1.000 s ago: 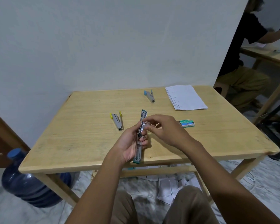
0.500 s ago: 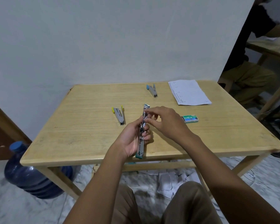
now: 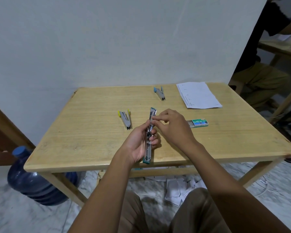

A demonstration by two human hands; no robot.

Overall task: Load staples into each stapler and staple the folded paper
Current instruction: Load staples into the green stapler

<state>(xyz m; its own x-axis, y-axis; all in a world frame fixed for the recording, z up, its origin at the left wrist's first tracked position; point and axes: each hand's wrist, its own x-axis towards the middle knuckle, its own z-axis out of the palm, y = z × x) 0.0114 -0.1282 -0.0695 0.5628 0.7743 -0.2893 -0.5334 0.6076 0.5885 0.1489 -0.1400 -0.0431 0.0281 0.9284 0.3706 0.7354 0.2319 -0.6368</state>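
Clamped in the left hand (image 3: pixel 138 145) is a teal stapler (image 3: pixel 149 137), swung fully open and held lengthwise above the near edge of the wooden table (image 3: pixel 84 132); the right hand (image 3: pixel 171 126) has thumb and forefinger pinched together at the upper part of its channel, though whether a strip of staples sits between them cannot be made out. Judged step: loading this first stapler. Next move would call for seating the strip flat in the channel, then closing the arm. A yellow-tipped stapler (image 3: pixel 125 119) and a blue-tipped stapler (image 3: pixel 160 93) lie apart on the table, untouched. Folded paper (image 3: pixel 198 95) rests at the far right; its print is illegible. On the staple box (image 3: pixel 199 123), part-open, only "10" reads.
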